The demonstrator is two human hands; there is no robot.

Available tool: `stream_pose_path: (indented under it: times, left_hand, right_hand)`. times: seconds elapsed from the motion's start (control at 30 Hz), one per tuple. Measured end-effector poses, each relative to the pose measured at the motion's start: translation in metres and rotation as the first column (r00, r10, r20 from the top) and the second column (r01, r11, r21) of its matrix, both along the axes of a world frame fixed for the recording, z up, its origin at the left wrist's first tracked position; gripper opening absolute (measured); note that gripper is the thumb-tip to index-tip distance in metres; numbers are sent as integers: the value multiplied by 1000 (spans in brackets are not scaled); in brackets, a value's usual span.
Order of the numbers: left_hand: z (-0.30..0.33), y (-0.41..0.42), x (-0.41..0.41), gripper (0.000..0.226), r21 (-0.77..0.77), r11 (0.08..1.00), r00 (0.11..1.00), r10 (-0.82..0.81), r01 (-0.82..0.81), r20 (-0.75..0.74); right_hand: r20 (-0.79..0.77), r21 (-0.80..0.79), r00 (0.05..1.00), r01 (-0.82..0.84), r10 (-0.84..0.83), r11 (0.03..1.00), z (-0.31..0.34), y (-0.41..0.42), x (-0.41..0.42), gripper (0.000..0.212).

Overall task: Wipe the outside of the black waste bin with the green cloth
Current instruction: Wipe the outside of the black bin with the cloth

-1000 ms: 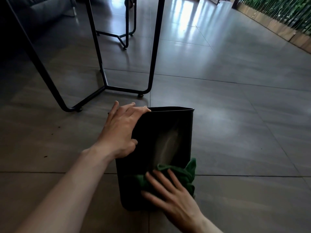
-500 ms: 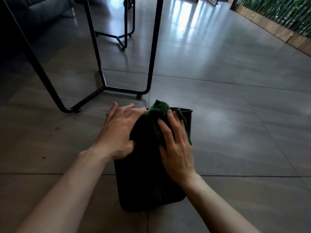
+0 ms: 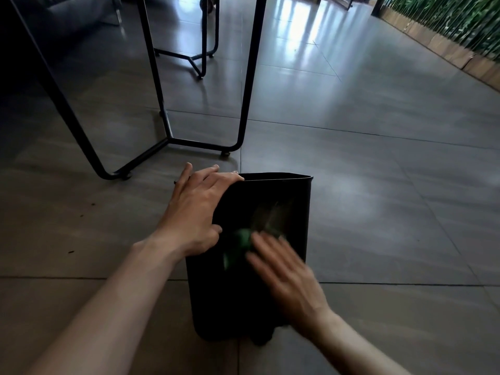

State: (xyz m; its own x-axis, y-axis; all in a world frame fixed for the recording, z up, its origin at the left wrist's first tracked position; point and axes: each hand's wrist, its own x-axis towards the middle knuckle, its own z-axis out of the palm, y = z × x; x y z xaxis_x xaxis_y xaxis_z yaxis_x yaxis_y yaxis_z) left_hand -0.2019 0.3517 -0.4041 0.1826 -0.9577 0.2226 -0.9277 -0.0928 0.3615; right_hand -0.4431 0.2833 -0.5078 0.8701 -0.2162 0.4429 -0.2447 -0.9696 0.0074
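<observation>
No brand, label or writing can be read on anything here. At the far left a black metal table frame (image 3: 162, 136) stands on the grey tiled floor (image 3: 378, 185), its bent tube legs ending just behind the bin; a second similar frame (image 3: 200, 58) stands further back. Small dark crumbs (image 3: 71, 251) lie on the tiles at the left.

The person's left hand (image 3: 194, 209) holds the left upper edge of the black plastic waste bin (image 3: 295, 201), fingers curled over the corner of the rim and the thumb pressing on the facing side. The bin lies in the middle of the floor, its opening pointing away from the person.

The right hand (image 3: 286, 274) is blurred; its fingers look straight and spread, pressing the green cloth (image 3: 242, 239) flat against the upper side of the bin. The hand hides most of the cloth.

At the far right, a strip of green plants (image 3: 446, 20) runs above a wooden border (image 3: 460, 55).
</observation>
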Motion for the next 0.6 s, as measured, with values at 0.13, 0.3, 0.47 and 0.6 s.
stream_pose_path:
  times: [0.13,0.3,0.47,0.6]
  left_hand:
    - [0,-1,1,98,-7,1000,1000,-9,9,-20]
    - [-1,-1,2,96,-14,1000,1000,-3,3,-5]
    - [0,-1,1,102,1,1000,1000,-7,7,22]
    - [0,2,0,103,-5,1000,1000,-12,12,21]
  right_hand:
    - [231,263,920,254,-317,931,40,-28,32,60]
    - [168,154,959,202,-227,967,18,1,41,56]
    - [-123,-104,990,-82,69,991,-41,40,1,39]
    - [-244,-196,960,-190,140,962,-41,32,-19,40]
